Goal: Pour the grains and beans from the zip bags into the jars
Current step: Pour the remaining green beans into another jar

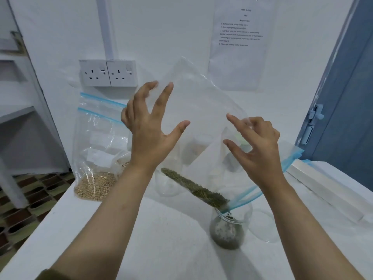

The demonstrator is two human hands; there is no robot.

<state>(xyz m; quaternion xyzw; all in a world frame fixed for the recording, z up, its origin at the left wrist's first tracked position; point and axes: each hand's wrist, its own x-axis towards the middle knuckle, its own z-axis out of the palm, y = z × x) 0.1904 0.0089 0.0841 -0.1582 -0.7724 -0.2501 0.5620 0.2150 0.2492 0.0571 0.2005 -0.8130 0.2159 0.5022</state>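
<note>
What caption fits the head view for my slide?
Both hands, left and right, tilt a clear zip bag, pouring green beans into a glass jar.

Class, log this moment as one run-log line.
pouring | bag tilted | green beans entering jar | left hand, right hand on bag
</note>
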